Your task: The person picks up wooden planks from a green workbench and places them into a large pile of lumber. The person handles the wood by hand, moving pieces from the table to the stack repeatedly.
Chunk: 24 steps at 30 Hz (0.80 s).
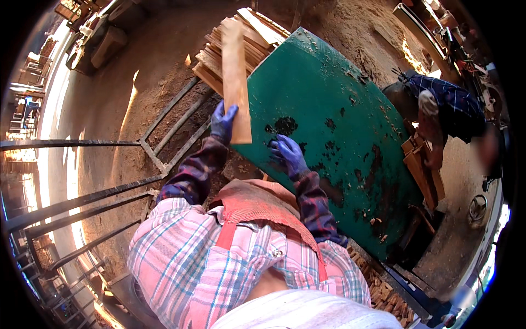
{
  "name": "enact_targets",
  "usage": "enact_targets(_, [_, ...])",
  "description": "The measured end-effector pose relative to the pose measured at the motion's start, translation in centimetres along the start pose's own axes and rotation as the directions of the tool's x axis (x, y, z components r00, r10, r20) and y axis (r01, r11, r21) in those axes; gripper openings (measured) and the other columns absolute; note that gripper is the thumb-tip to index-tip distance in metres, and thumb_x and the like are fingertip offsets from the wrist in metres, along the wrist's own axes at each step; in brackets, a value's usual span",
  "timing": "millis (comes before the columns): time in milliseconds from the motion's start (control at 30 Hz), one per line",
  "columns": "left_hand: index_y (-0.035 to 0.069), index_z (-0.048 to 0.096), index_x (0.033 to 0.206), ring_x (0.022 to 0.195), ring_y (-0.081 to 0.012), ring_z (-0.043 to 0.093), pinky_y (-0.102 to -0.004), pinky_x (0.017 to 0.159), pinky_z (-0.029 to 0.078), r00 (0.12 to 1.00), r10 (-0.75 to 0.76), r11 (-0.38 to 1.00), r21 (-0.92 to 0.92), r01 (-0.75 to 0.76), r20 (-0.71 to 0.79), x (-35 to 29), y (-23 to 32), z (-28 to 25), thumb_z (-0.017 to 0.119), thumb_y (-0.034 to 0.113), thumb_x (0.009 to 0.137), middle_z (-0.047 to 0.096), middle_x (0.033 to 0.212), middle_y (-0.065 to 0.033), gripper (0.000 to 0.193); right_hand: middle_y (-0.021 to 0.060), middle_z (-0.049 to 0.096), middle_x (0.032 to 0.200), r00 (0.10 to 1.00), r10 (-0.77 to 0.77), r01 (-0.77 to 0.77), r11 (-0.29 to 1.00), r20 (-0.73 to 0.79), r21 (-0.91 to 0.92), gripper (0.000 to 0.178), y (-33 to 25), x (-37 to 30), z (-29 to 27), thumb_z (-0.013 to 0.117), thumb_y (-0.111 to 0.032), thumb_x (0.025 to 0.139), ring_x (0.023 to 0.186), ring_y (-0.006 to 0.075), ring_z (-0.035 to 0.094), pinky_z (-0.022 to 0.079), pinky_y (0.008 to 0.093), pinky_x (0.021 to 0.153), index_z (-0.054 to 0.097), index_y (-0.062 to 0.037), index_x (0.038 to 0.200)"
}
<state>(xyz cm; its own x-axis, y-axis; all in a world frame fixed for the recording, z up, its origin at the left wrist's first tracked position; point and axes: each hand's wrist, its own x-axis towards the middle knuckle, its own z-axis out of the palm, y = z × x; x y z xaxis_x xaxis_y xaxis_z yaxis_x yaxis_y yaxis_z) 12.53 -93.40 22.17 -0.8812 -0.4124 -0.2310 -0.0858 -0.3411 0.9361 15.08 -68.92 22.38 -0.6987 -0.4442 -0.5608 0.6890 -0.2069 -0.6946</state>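
Note:
My left hand [223, 122], in a purple glove, grips a long flat wooden board [234, 77] by its left edge, close to the near end. The board reaches away from me along the left edge of a green metal table [312, 82]. Its far end overlaps a stack of similar boards [210, 59] beyond the table's left corner. My right hand [290, 155], also in a purple glove, is over the near left part of the table. Its fingers are apart and hold nothing; whether they touch the surface I cannot tell.
At the right side of the table a co-worker in a dark checked shirt [449, 98] bends over, one hand at several wooden pieces [424, 167]. A metal bar frame [181, 107] stands at my left. Small wood pieces [386, 299] are piled at the lower right. Shavings dot the table.

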Motion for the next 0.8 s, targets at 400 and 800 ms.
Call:
enact_targets(400, [-0.001,0.056,0.101,0.075,-0.025,0.061,-0.0331,0.06,0.052,0.588,-0.477,0.868,0.246,0.431,0.653,30.5,2.2,10.8,0.058,0.03,0.084,0.062,0.088,-0.0166,0.035,0.0104,0.06,0.103,0.806,0.066,0.081,0.972,-0.588,0.221,0.03,1.8,-7.6,-10.1,0.051,-0.025,0.091,0.074,0.0165,0.06,0.05,0.0266,0.061,0.051,-0.0096,0.117])
enact_targets(800, [0.004,0.056,0.114,0.082,-0.0213,0.064,-0.032,0.071,0.051,0.488,-0.567,0.797,0.591,0.121,0.664,8.3,0.6,26.5,0.051,0.032,0.09,0.065,0.097,-0.0123,0.038,0.0036,0.06,0.108,0.892,-0.3,0.364,0.92,-0.339,0.144,0.037,3.1,-7.9,-12.8,0.052,-0.023,0.089,0.093,0.0135,0.059,0.049,0.0303,0.076,0.047,-0.0104,0.124])
